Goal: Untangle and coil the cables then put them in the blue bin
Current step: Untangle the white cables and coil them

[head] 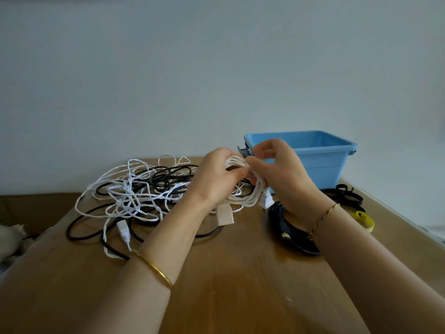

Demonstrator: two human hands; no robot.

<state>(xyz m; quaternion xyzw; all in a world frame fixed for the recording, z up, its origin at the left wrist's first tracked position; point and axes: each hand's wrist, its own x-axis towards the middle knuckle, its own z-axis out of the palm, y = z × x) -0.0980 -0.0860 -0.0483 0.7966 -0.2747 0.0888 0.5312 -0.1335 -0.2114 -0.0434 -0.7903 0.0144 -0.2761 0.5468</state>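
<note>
Your left hand (216, 174) and right hand (279, 169) both grip the white coil (255, 192) (soft, springy). Pinch across all loops, mid-bundle.

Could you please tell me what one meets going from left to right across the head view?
Tangled cables → left hand → white cable coil, gripped by both hands → right hand → yellow strap.

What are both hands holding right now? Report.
Left hand: closed, gripping the coiled white braided cable bundle.
Right hand: closed, pinching the same bundle.
</note>
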